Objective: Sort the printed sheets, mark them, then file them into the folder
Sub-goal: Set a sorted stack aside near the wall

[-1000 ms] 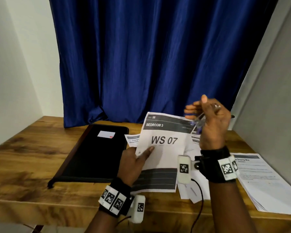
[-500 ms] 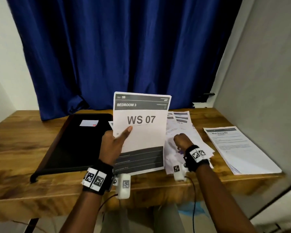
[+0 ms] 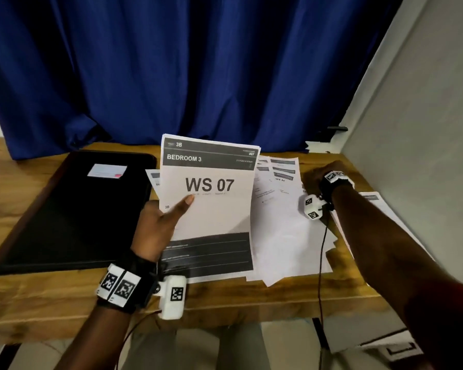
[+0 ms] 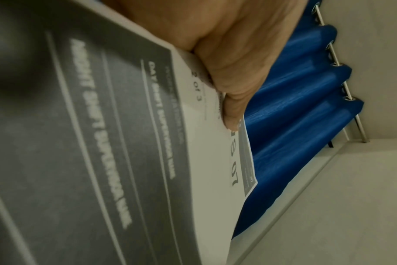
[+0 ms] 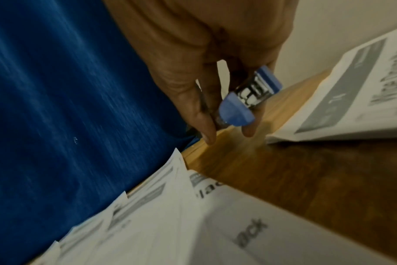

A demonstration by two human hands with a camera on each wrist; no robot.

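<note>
Blue pen (image 5: 249, 95), seen only wrist-side, pinched in my right hand (image 3: 316, 175), now farther right; left hand (image 3: 158, 228) still grips sheet (image 3: 209, 198).

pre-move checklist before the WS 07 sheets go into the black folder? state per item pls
1. Left hand grips the WS 07 sheets: ok.
2. Sheets held off the table, print facing the person: ok.
3. Black folder open to receive: not ok, it lies closed.
4. Right hand free to open it: not ok, it holds a blue-capped pen.
5. Held sheets marked: cannot tell.
6. Loose sheets sorted: not ok, fanned untidily.
</note>
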